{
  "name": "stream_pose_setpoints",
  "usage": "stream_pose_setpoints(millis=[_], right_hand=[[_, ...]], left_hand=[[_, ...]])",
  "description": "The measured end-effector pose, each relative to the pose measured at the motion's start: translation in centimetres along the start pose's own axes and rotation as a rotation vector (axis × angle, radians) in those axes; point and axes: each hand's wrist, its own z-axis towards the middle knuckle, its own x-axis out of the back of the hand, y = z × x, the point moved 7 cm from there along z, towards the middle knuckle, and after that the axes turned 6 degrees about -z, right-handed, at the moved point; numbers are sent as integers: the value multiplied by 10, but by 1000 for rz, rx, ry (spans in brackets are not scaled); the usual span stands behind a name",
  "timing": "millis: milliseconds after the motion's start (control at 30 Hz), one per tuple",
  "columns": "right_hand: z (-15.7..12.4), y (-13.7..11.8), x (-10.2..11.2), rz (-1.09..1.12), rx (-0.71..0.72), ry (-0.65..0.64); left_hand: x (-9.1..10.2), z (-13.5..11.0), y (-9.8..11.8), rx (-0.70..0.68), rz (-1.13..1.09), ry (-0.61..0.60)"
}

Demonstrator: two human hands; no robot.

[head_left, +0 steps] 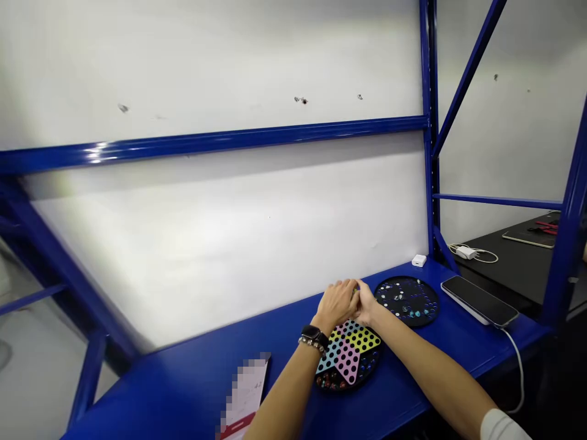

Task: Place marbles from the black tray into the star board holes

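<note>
My left hand (337,304), with a black smartwatch (313,334) and a beaded bracelet (312,346) on its wrist, meets my right hand (367,304) just above the far edge of a star-patterned Chinese checkers board (348,357). The fingertips of both hands touch, and anything small between them stays hidden. To the right of my hands lies a round black board (407,318) holding several glass marbles. Some marbles also show in the near holes of the star-patterned board.
A phone (479,300) rests on a white slab at the right of the blue bench top (137,391). Behind it are a small white box (419,261) and a charger with cable (466,252). A pixelated card (245,391) lies at the near left. Blue shelf uprights frame the bench.
</note>
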Motion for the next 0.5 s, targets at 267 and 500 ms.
stream_pose_setpoints(millis=[267,500], right_hand=[[-1,-38,65,-545,166,423],[-22,-59,142,-1125,121,741]], left_hand=[[26,-18,-5,-38,-193,178],[11,-77,-77,219,-43,-90]])
